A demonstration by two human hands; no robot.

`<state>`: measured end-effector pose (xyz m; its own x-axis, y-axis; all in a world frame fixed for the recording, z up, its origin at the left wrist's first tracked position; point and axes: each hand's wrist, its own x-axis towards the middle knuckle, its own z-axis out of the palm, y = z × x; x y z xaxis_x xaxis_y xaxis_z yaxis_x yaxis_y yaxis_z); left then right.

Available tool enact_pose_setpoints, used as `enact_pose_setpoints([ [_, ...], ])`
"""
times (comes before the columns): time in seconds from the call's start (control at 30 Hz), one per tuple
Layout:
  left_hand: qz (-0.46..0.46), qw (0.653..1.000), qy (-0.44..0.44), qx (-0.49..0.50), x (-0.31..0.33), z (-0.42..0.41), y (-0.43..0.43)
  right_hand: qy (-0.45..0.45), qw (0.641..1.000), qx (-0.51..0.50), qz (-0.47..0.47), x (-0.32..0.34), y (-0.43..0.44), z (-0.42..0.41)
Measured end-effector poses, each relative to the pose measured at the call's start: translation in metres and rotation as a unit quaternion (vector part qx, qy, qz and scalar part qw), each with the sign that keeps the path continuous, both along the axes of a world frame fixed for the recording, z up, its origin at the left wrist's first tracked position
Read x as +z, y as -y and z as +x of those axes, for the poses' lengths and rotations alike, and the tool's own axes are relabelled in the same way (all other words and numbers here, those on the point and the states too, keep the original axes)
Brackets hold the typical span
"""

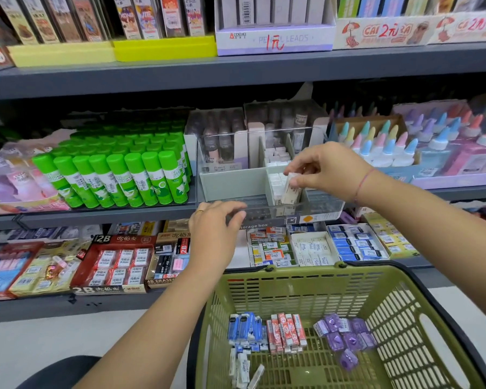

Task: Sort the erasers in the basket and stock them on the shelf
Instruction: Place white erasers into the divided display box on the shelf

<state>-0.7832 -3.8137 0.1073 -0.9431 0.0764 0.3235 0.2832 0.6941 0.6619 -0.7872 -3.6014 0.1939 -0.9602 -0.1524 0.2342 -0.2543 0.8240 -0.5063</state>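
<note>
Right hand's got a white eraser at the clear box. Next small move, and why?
Probably lower the white eraser into the compartment and let go. The right hand pinches it, tilted, right beside the row of white erasers standing there, and the left hand grips the clear storage box at its front rim, seemingly steadying it.

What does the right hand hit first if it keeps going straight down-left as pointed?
Probably the stacked erasers in the clear box: the right hand tips its held eraser in right beside them. Depth is unclear.
</note>
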Motion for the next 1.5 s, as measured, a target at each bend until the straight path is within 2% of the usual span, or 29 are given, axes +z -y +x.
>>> enact_pose_setpoints([
  [0.2,0.019,1.000,-0.002,-0.002,0.000,0.002,0.000,0.002,0.989,0.041,0.144,-0.013,0.010,-0.014],
  [0.27,0.015,1.000,-0.003,-0.003,0.000,0.001,-0.001,0.000,0.986,0.050,0.159,-0.022,0.012,-0.015],
  [0.5,0.027,1.000,0.001,-0.003,0.000,0.001,-0.001,-0.001,0.999,0.020,0.041,-0.039,0.009,-0.018],
  [0.67,0.017,1.000,0.002,-0.005,0.002,0.004,0.000,-0.018,0.999,0.021,0.021,-0.042,0.005,-0.018],
  [0.77,0.010,0.998,-0.059,0.035,0.001,0.012,0.003,-0.017,0.999,0.025,0.019,-0.041,0.005,-0.014],
  [0.87,0.049,0.984,-0.121,0.120,-0.009,0.028,0.011,-0.022,0.999,0.008,0.023,-0.042,0.004,-0.005],
  [0.93,0.062,0.984,-0.083,0.148,-0.027,0.039,0.016,-0.080,0.997,-0.014,-0.018,-0.051,0.009,0.014],
  [1.0,0.019,0.988,0.022,0.153,-0.055,0.048,0.022,-0.137,0.987,-0.014,-0.086,-0.075,0.025,0.045],
  [1.03,-0.005,0.986,0.088,0.141,-0.070,0.053,0.026,-0.120,0.988,0.000,-0.101,-0.094,0.035,0.062],
  [1.07,-0.020,0.982,0.147,0.118,-0.083,0.056,0.030,-0.061,0.992,0.021,-0.105,-0.115,0.046,0.078],
  [1.13,-0.064,0.976,0.201,0.053,-0.107,0.062,0.038,0.147,0.981,0.051,-0.114,-0.166,0.065,0.103],
  [1.2,-0.110,0.980,0.167,0.002,-0.120,0.065,0.044,0.353,0.925,0.024,-0.137,-0.220,0.074,0.118],
  [1.27,-0.107,0.985,0.133,0.011,-0.128,0.065,0.047,0.483,0.862,-0.036,-0.148,-0.266,0.074,0.125],
  [1.33,-0.062,0.983,0.164,0.050,-0.135,0.065,0.049,0.546,0.810,-0.098,-0.192,-0.298,0.075,0.130],
  [1.4,-0.055,0.966,0.245,0.061,-0.144,0.065,0.049,0.569,0.769,-0.154,-0.247,-0.322,0.082,0.130],
  [1.5,-0.059,0.954,0.285,0.074,-0.152,0.061,0.050,0.586,0.729,-0.204,-0.290,-0.344,0.104,0.123],
])
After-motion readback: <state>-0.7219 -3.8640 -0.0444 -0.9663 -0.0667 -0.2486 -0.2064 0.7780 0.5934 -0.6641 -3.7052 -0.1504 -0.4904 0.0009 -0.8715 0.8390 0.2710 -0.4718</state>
